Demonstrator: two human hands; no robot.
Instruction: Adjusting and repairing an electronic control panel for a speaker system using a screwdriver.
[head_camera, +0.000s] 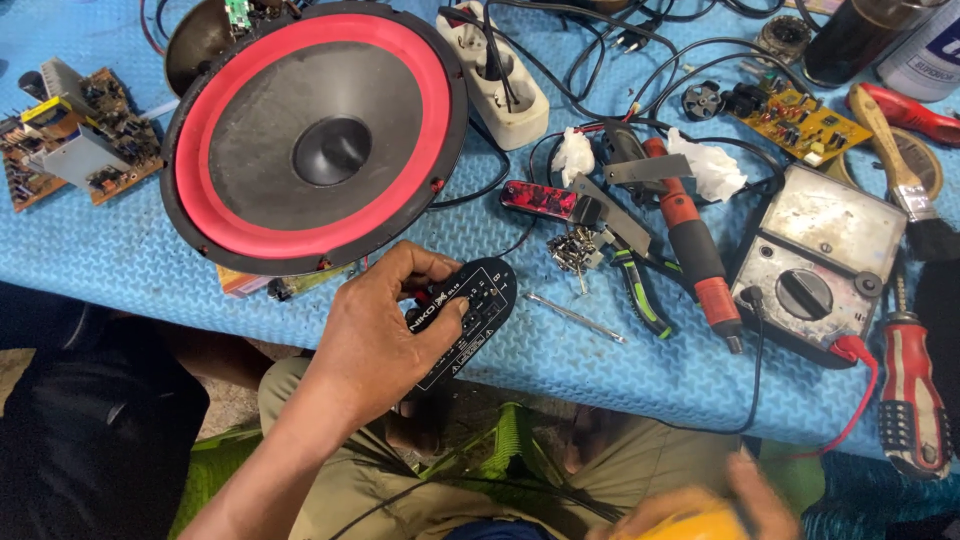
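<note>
My left hand (375, 335) is closed around a black oval panel (468, 318) at the table's (120, 255) near edge, below the red speaker (315, 135). My right hand (700, 510), blurred, seemingly grips something yellow (700, 525).

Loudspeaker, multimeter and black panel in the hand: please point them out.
loudspeaker (330, 150): head view, centre dust cap.
multimeter (805, 293): head view, its round dial.
black panel (478, 305): head view, printed face, beside the left hand (375, 340).

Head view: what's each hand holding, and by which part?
Left hand grips the black oval panel by its left end, thumb on its face. Right hand holds something yellow, blurred; grip unclear.
</note>
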